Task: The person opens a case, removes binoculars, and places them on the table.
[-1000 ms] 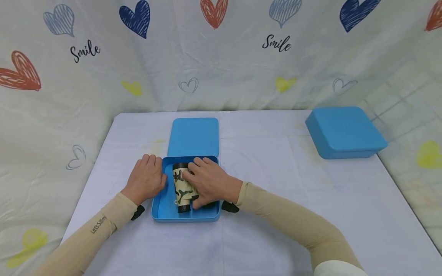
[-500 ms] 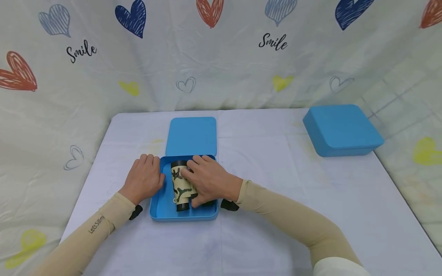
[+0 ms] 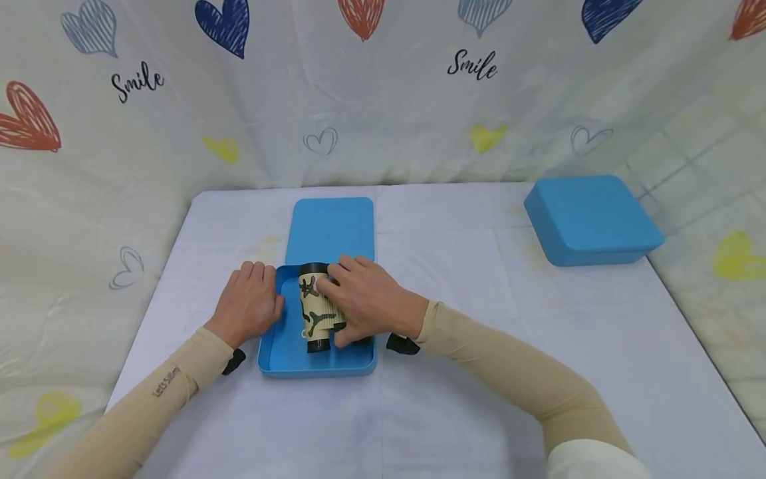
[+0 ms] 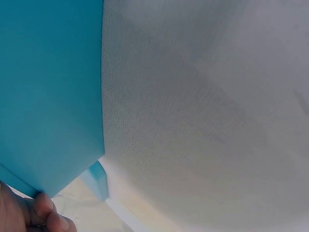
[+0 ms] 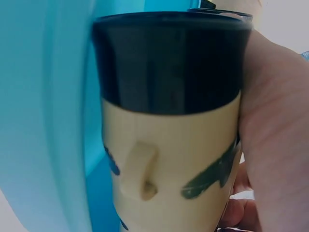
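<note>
A pair of camouflage-patterned binoculars [image 3: 314,303] with black ends is over the open blue box [image 3: 317,369], near its far right part. My right hand [image 3: 368,299] grips the binoculars from above and covers their right side. Close up in the right wrist view, one black eyepiece [image 5: 169,63] and a small strap loop [image 5: 137,169] are visible beside the blue wall. My left hand [image 3: 247,303] holds the left side of the box, with curled fingertips [image 4: 44,205] at its corner in the left wrist view.
The box's blue lid [image 3: 330,229] lies folded back behind it. A second blue box [image 3: 595,223], closed, stands at the back right of the white-covered table [image 3: 455,266]. A heart-printed curtain [image 3: 395,100] hangs behind the table.
My right hand and the binoculars have risen slightly and shifted toward the far end of the box. The left hand keeps its place on the box side. The head view has shifted a little.
</note>
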A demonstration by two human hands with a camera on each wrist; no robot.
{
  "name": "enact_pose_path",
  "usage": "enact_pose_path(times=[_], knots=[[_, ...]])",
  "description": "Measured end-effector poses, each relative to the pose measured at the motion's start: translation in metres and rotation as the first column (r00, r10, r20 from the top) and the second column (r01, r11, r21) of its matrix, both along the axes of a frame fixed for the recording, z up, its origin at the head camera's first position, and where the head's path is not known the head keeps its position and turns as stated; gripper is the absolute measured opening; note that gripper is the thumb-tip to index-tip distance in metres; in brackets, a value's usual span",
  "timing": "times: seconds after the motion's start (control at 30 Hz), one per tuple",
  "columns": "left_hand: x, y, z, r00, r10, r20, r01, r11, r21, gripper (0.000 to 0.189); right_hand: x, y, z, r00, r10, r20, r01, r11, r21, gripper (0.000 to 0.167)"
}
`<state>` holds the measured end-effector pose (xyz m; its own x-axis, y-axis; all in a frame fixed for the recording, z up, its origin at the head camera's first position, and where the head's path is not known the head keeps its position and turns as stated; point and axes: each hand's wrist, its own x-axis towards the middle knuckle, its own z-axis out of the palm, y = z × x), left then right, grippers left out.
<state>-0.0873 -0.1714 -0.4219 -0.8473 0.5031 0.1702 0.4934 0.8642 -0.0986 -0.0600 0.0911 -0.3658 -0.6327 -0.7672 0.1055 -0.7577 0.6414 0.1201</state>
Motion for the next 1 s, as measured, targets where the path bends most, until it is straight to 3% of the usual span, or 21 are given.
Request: enact_pose_path(times=[0.33, 0.77, 1.0], knots=[[-0.004, 0.001, 0.003, 1.0, 0.009, -0.001, -0.009, 1.0, -0.011, 0.024, -0.003, 0.011, 0.012, 1.0, -0.016, -0.02, 0.015, 1.0, -0.01, 0.074], [-0.001, 0.0, 0.003, 1.0, 0.009, 0.019, -0.009, 1.0, -0.011, 0.024, -0.001, 0.028, 0.01, 0.997, -0.034, -0.064, 0.033, 0.999, -0.019, 0.071], [0.001, 0.0, 0.002, 1.0, -0.011, -0.006, 0.011, 1.0, -0.006, 0.024, 0.0, 0.035, 0.01, 0.996, -0.051, -0.069, 0.049, 0.999, -0.024, 0.07]])
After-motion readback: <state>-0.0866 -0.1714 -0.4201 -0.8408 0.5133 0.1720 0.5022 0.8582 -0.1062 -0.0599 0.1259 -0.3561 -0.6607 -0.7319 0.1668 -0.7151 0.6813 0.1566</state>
